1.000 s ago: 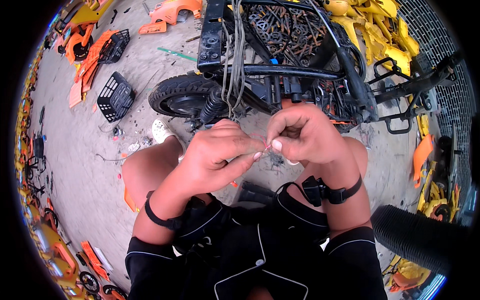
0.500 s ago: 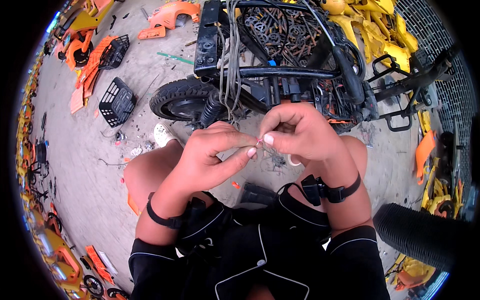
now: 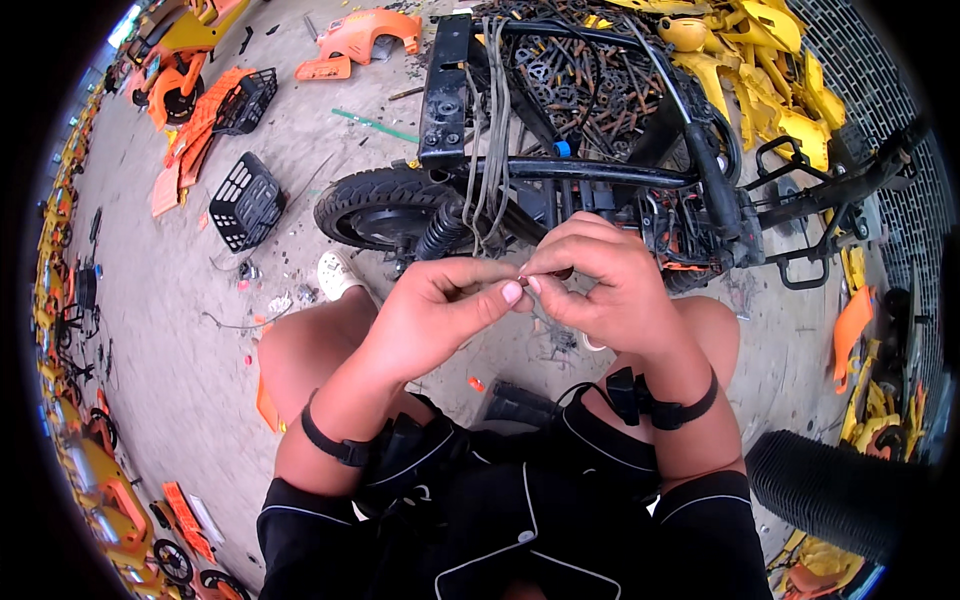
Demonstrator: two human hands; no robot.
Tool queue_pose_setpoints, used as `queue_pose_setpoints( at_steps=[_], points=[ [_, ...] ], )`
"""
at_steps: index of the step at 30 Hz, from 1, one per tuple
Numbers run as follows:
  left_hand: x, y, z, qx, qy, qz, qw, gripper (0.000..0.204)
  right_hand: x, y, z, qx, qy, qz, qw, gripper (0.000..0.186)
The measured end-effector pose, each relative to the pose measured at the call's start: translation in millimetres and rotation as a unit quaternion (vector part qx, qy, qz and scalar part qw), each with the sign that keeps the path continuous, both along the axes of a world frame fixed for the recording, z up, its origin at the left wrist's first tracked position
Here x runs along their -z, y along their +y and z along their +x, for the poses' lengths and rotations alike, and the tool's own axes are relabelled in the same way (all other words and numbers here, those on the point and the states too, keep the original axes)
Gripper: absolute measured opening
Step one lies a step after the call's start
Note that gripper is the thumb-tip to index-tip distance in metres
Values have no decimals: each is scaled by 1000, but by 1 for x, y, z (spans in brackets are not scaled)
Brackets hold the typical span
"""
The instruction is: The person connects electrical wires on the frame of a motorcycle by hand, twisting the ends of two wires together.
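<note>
The fingertips of my left hand [image 3: 440, 308] and my right hand [image 3: 605, 290] meet over the floor between my knees. Both are closed in a pinch, thumb against fingers. A tiny, thin reddish strand [image 3: 521, 279] shows between them, mostly covered by the fingers; its exact kind is too small to tell. Just beyond my hands stands a black vehicle frame [image 3: 600, 172] with a thick black tyre [image 3: 375, 212]. Grey cables [image 3: 490, 150] hang in loops from the frame, close behind my left hand.
Rusty metal parts [image 3: 590, 80] are heaped behind the frame. Yellow panels [image 3: 780, 80] pile up at far right, orange panels [image 3: 375, 35] at far left. A black plastic basket [image 3: 246, 203] lies to the left. A ribbed black hose [image 3: 825, 490] is at my right elbow.
The view has shifted slightly, so the frame sits a little lower and to the right. My hands stay pinched together; less of the small pink and white strand shows between them.
</note>
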State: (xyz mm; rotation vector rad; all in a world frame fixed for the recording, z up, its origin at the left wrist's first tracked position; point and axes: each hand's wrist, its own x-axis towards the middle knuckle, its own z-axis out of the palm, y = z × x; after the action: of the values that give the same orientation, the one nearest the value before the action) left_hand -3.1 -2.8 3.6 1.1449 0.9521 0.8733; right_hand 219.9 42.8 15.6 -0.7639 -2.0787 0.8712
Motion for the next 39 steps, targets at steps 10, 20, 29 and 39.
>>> queue_pose_setpoints(
  at_steps=[10,20,29,39],
  points=[
    [0,-4,1,-39,-17,-22,999,22,5,0,-4,4,-40,73,997,20],
    [2,-9,8,-120,47,105,986,17,2,-13,-12,52,-41,87,994,27],
    [4,-11,6,-130,132,188,965,14,1,-19,-20,72,-100,230,965,35],
    [9,-13,4,-154,204,276,927,14,4,-23,-26,84,-114,274,951,30]
  ],
)
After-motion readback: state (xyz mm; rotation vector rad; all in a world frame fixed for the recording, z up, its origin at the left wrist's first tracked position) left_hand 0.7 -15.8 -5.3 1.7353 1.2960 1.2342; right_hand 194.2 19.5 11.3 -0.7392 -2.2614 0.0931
